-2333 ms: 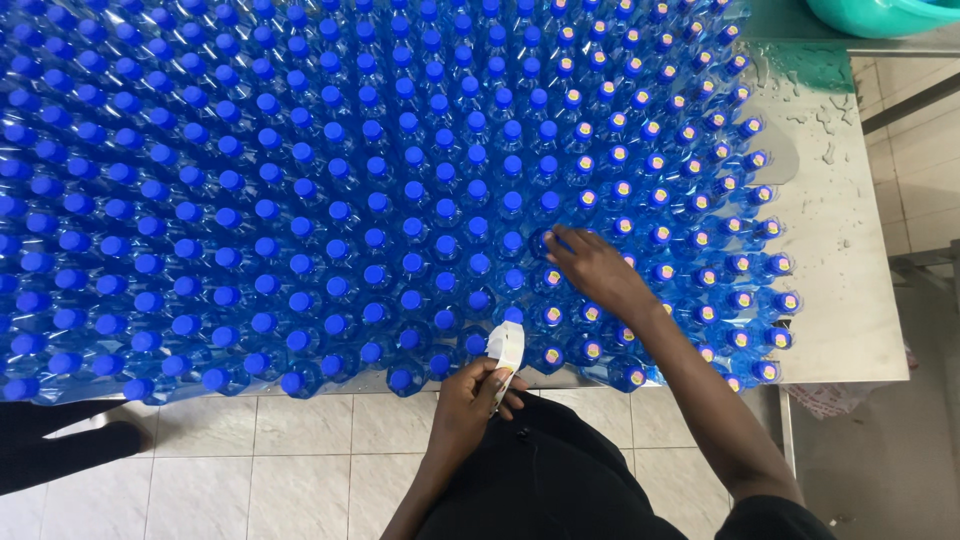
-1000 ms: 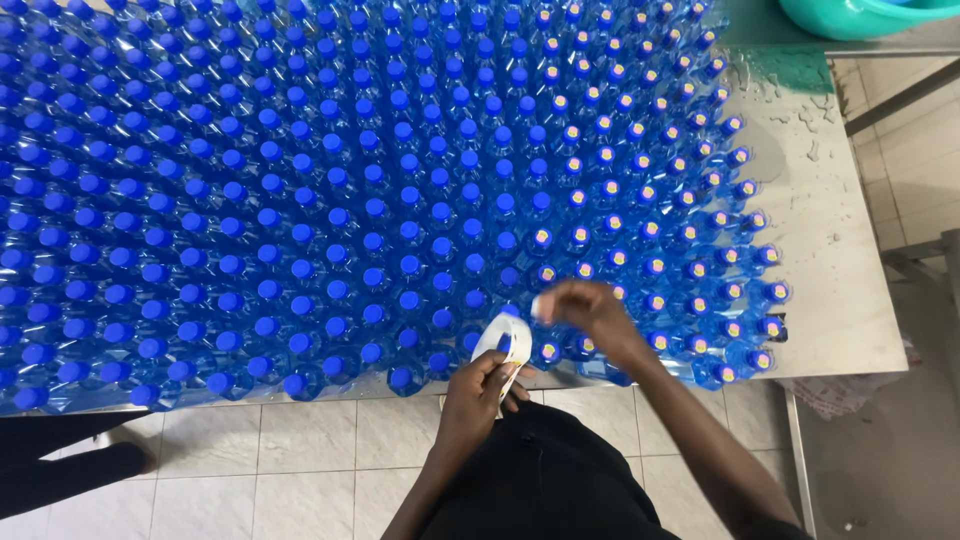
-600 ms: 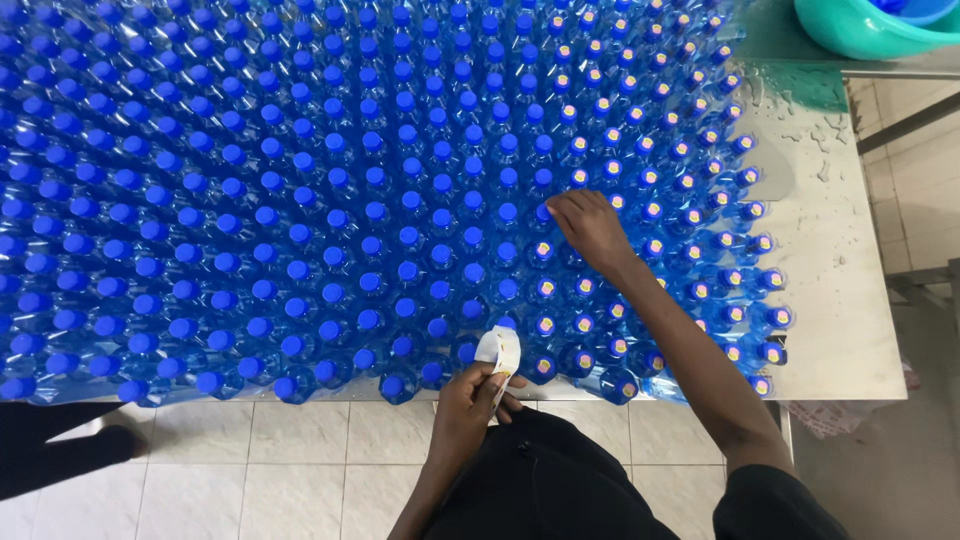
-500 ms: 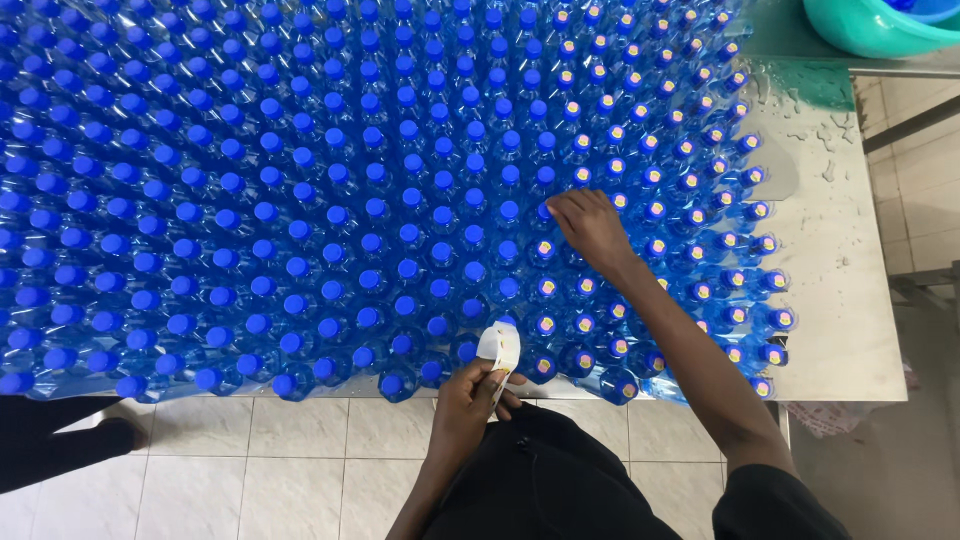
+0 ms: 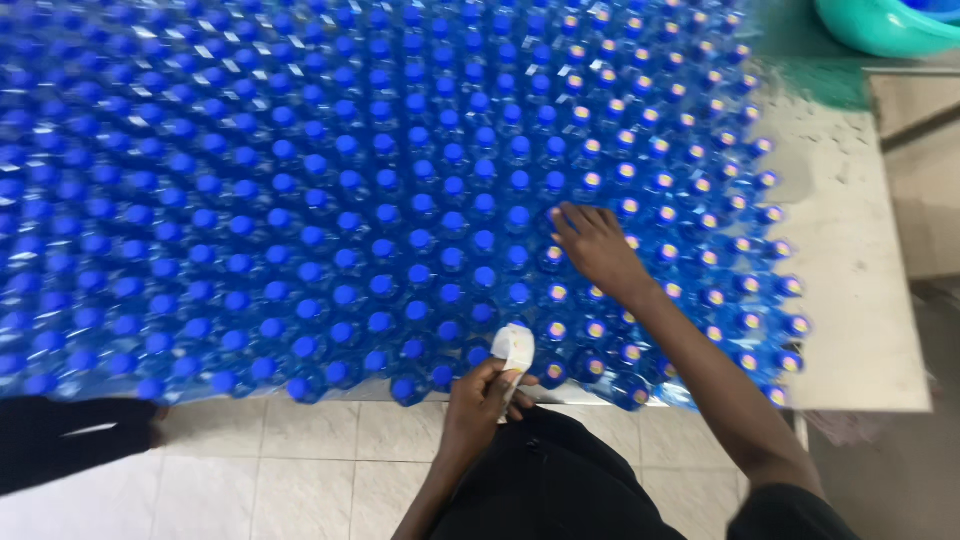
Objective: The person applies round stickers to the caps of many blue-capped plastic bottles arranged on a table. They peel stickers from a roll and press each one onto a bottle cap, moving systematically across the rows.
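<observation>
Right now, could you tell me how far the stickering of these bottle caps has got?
Done: the bottles on the right side carry small round stickers on their caps. In hand: the right hand presses on a cap at the edge of that stickered patch, while the left hand holds a white sticker roll. Left: the much larger block of plain blue caps, to the left.

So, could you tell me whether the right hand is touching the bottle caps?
Touching. The head view shows the right hand reaching over the blue bottles, its fingertips pressed down on their caps with no gap visible.
</observation>
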